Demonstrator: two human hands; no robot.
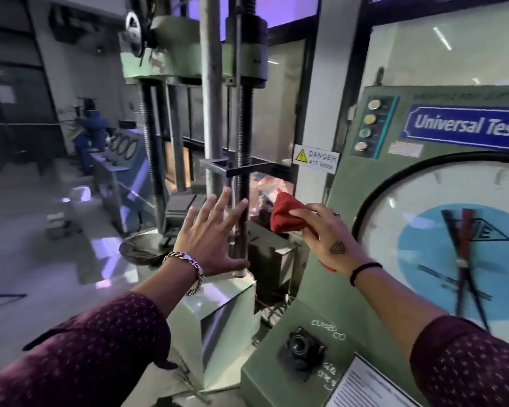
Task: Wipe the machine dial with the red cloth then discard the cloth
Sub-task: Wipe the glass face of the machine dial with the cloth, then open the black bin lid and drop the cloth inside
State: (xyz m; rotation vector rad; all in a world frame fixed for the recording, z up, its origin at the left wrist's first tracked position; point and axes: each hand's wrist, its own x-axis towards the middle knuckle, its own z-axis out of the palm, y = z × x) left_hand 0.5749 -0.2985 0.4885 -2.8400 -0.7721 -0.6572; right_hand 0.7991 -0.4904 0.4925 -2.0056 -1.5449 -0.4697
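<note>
The machine dial (417,230) is a large round white face with a blue centre and black and red needles, set in the green console at the right. A crumpled red cloth (285,214) is pinched in my right hand (329,239), held just left of the console's edge and off the dial glass. My left hand (210,233) is spread with fingers apart, holding nothing, in front of the threaded column of the testing frame.
The green console (353,183) carries indicator lights, a "Universal Testing" plate and a black knob (301,348). A danger sign (315,158) hangs on the pillar. The load frame with steel columns (210,113) stands centre. A metal pan (141,248) lies on the floor.
</note>
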